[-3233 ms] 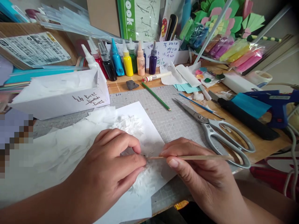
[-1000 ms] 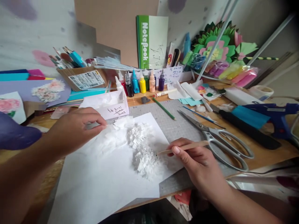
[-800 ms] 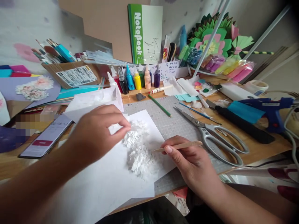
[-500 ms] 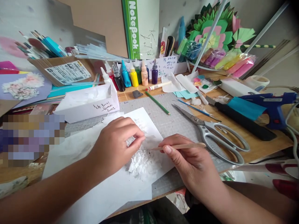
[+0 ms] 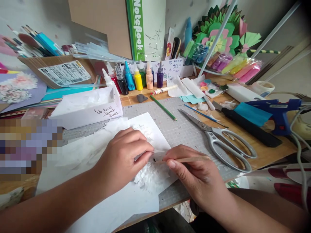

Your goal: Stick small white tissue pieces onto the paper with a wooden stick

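My right hand (image 5: 194, 174) is closed around a thin wooden stick (image 5: 187, 159), its tip pointing left toward my other hand. A small dark spot shows near that tip. Opposite it, the thumb and forefinger of my left hand (image 5: 128, 157) pinch a thin white piece of paper (image 5: 159, 151), mostly hidden by the fingers. Beneath both hands lies a heap of shredded white paper bits (image 5: 148, 178) on a white sheet (image 5: 155, 129). The left wrist crosses above more white sheets (image 5: 80, 155).
Large scissors (image 5: 211, 131) lie right of my right hand, with a black-handled knife (image 5: 252, 126) and blue glue gun (image 5: 277, 110) beyond. A green pencil (image 5: 163, 107), paint bottles (image 5: 138, 79) and a white paper box (image 5: 97, 110) stand or lie farther back on the desk.
Both hands have moved slightly down in the view, and the left fingertips have come closer to the right hand. The stick lies flatter, and the camera view has shifted a little.
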Motion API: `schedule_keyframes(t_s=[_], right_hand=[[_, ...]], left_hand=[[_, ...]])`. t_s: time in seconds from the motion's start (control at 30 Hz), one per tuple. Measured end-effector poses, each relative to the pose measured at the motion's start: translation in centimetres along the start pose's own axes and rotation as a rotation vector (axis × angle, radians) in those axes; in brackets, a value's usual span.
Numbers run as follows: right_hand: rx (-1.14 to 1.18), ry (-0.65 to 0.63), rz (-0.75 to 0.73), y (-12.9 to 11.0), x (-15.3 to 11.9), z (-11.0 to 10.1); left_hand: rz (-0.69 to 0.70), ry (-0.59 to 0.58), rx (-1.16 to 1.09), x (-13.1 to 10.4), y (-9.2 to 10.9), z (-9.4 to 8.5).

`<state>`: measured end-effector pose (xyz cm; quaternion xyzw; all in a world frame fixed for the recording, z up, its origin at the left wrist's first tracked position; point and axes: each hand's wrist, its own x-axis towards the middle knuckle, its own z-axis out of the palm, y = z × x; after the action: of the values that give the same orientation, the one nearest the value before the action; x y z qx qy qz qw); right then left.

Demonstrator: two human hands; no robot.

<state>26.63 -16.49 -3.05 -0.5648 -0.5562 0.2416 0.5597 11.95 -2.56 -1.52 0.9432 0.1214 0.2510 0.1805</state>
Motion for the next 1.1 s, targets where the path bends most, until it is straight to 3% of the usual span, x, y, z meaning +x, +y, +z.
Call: schedule_keyframes(t_s=[0.63,0.87,1.1], right_hand=[[-0.02,0.022,0.011,-0.43,-0.2,-0.52],[-0.022,-0.068,-0.001,-0.38,0.05,-0.41],[0.028,0.101,0.072,-0.46,-0.07,-0.55]], left_hand=[[0.003,-0.104,0.007,-0.54,-0.13,0.14],[0.024,-0.124,0.022,-0.61,0.03,-0.29],[0.06,-0.128,0.061,-0.6,0.09,-0.26]])
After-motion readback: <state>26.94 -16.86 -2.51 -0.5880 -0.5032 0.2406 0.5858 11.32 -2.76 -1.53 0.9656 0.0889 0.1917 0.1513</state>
